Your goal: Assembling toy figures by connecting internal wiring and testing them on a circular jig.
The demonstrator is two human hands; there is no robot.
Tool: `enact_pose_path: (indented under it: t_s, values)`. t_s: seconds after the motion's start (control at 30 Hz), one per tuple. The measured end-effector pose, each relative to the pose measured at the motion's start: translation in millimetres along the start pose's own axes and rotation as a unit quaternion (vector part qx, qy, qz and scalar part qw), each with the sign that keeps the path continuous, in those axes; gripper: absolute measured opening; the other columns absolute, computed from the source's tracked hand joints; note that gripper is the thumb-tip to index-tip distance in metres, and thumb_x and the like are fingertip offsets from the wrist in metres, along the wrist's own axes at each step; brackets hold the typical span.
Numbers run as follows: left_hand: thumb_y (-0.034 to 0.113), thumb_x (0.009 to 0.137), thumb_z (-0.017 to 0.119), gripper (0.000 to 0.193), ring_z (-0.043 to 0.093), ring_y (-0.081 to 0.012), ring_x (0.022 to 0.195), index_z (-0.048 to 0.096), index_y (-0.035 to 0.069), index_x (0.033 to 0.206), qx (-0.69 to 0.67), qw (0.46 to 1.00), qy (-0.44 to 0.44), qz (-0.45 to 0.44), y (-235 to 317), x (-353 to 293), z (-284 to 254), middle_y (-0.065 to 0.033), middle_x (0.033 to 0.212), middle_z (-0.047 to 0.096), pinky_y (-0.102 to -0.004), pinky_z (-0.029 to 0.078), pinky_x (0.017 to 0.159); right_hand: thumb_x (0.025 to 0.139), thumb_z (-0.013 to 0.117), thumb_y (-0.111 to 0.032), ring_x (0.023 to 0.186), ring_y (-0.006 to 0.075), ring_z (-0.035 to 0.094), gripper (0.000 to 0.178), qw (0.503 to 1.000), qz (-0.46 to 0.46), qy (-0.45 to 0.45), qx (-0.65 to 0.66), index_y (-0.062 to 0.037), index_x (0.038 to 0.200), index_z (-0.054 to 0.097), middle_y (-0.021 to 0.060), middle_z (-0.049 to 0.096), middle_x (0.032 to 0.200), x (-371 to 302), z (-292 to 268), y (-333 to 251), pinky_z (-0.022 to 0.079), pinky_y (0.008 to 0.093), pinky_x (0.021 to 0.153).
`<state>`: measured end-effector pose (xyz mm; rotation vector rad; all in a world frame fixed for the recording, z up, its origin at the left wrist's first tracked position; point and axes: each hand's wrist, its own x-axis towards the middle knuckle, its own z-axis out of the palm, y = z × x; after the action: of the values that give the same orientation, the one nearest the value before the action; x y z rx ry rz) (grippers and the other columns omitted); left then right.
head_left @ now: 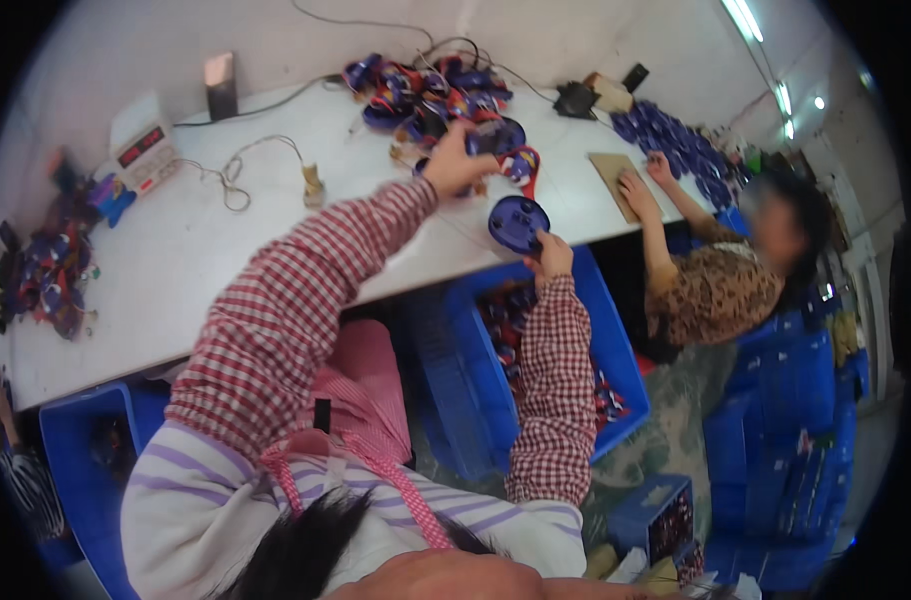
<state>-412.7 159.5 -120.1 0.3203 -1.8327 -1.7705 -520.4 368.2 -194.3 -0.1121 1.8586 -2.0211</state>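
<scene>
My right hand [554, 257] pinches the edge of a round purple plastic disc [518, 224], tilted over the table's front edge. Dark holes or knobs mark its face. Further away, at the near edge of a heap of purple and red plastic parts [394, 104], is my left hand [456, 165]. Its thumb and fingers are set apart around a purple plastic part [498, 136], partly covered by the hand. Beside that thumb lies a red and purple piece with a pale printed patch [520, 167].
Below the right forearm stands a blue crate [616, 360] of coloured parts. A co-worker [721, 290] sits at the right, hands by a brown board [613, 188], near many purple discs [676, 150]. On the left are a box with a red display [144, 155], a cable [238, 170] and another heap [54, 265].
</scene>
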Motion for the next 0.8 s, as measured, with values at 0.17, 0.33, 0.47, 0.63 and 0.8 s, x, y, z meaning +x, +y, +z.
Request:
enact_pose_path:
  t_s: [0.17, 0.33, 0.47, 0.63, 0.8]
  values:
    - [0.019, 0.063, 0.073, 0.072, 0.057, -0.0241, 0.087, 0.037, 0.002, 0.123, 0.055, 0.985, 0.082, 0.139, 32.3, 1.3, -14.6, -0.0180, 0.108, 0.051, -0.0306, 0.049, 0.075, 0.084, 0.059, -0.016, 0.054, 0.0173, 0.054, 0.020, 0.998, 0.015, 0.050, 0.027, 0.0015, 0.092, 0.060, 0.0106, 0.060, 0.079, -14.8, -7.3, 2.0, 0.044, 0.0249, 0.040]
    - [0.021, 0.066, 0.074, 0.075, 0.061, -0.0204, 0.078, 0.032, 0.003, 0.126, -0.020, 0.977, 0.106, 0.185, 69.6, -18.8, -36.6, -0.0165, 0.100, 0.055, -0.0272, 0.052, 0.070, 0.084, 0.058, -0.014, 0.055, 0.0170, 0.053, 0.015, 0.996, -0.019, 0.076, 0.033, 0.0007, 0.087, 0.061, 0.0101, 0.059, 0.077, -17.5, -19.0, -1.5, 0.044, 0.0248, 0.040]
    - [0.014, 0.069, 0.074, 0.078, 0.054, -0.0274, 0.098, 0.027, 0.002, 0.131, -0.015, 0.968, 0.050, 0.246, 107.4, -45.1, -48.5, -0.0206, 0.113, 0.046, -0.0322, 0.049, 0.080, 0.085, 0.058, -0.014, 0.056, 0.0171, 0.053, 0.015, 0.995, -0.054, 0.082, 0.024, 0.0004, 0.086, 0.061, 0.0095, 0.058, 0.076, -24.0, -37.7, -12.5, 0.044, 0.0250, 0.041]
    - [0.009, 0.070, 0.070, 0.067, 0.056, -0.0252, 0.094, 0.038, 0.004, 0.128, -0.011, 0.984, -0.057, 0.166, 120.3, -90.0, -62.5, -0.0191, 0.110, 0.050, -0.0310, 0.051, 0.075, 0.085, 0.057, -0.014, 0.056, 0.0173, 0.052, 0.014, 0.988, -0.068, 0.124, 0.053, 0.0001, 0.085, 0.061, 0.0090, 0.057, 0.075, -31.4, -62.8, -23.9, 0.042, 0.0247, 0.040]
    - [0.005, 0.072, 0.063, 0.056, 0.056, -0.0252, 0.094, 0.043, 0.001, 0.124, -0.090, 0.983, -0.062, 0.146, 119.1, -156.3, -89.0, -0.0161, 0.110, 0.053, -0.0305, 0.048, 0.077, 0.085, 0.058, -0.013, 0.054, 0.0156, 0.050, 0.013, 0.996, -0.069, 0.055, -0.005, -0.0009, 0.085, 0.061, 0.0074, 0.057, 0.075, -44.4, -71.9, -36.4, 0.039, 0.0240, 0.038]
